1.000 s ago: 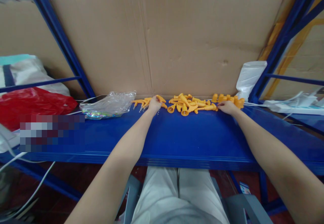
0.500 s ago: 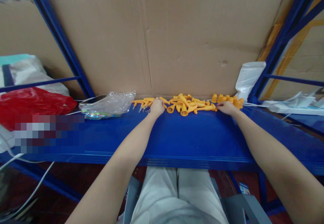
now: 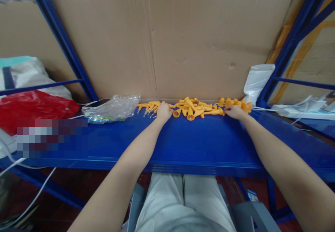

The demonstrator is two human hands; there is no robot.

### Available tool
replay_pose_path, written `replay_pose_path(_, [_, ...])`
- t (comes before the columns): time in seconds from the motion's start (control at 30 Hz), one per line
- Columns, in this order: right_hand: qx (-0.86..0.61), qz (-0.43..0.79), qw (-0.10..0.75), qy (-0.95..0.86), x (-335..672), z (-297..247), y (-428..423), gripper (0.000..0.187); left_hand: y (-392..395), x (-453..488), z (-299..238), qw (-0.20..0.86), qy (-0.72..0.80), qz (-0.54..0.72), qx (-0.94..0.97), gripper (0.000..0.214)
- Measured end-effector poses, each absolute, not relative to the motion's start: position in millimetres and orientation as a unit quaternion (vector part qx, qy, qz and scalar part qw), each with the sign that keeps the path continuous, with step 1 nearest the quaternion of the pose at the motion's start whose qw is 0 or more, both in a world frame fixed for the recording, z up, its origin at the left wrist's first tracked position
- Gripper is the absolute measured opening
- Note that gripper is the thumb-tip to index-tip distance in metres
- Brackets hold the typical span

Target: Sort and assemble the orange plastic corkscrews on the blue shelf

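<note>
Along the back of the blue shelf (image 3: 193, 141) lies a row of orange-yellow plastic parts. At its left end are several corkscrew pieces (image 3: 150, 106), yellow handles with metal spirals. My left hand (image 3: 164, 113) is at their right side, fingers curled down among them and mostly hidden. Yellow bell-mouthed bodies (image 3: 190, 116) are heaped in the middle, some tilted with their openings toward me. My right hand (image 3: 233, 112) rests beside short yellow pieces (image 3: 247, 107) at the right end. Its fingers are drawn together near the tip of a yellow body; what they hold is not visible.
A clear plastic bag (image 3: 117, 108) with colourful contents lies left of the parts. A red bag (image 3: 36, 109) sits farther left. Cardboard (image 3: 196, 43) stands behind; a white packet (image 3: 258, 80) and power strip (image 3: 300, 109) are at right, among blue posts.
My left hand has shifted slightly right and toward me, showing more of the metal spirals on its left. My right hand stays where it was.
</note>
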State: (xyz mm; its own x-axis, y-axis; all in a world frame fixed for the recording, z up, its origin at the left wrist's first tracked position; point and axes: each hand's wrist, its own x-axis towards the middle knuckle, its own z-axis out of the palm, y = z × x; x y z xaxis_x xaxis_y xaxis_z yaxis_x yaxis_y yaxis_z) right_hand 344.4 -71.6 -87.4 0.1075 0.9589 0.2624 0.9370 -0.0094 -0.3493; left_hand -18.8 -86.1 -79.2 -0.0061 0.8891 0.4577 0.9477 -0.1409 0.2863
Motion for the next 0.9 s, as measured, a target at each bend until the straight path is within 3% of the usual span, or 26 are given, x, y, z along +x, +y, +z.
replay_pose_path(0.37, [-0.705,0.030,0.216,-0.675,341.1,-85.5,-73.8,0.022,-85.5,-21.3,-78.0,0.083,-0.643,-0.292,-0.703,0.028])
replay_pose_path(0.63, [-0.719,-0.006,0.192,-0.667,332.9,-75.3,-81.6,0.020,-96.4,-6.6,-69.6,-0.037,-0.536,-0.335,-0.774,0.019])
replay_pose_path(0.8, [-0.718,-0.047,0.193,-0.667,321.1,-65.8,-90.1,0.022,-104.5,0.8,-64.6,-0.068,-0.480,-0.332,-0.809,0.036])
replay_pose_path(0.9, [-0.714,-0.075,0.213,-0.663,309.8,-59.2,-96.9,0.026,-104.1,-0.7,-63.8,-0.056,-0.479,-0.344,-0.806,0.026])
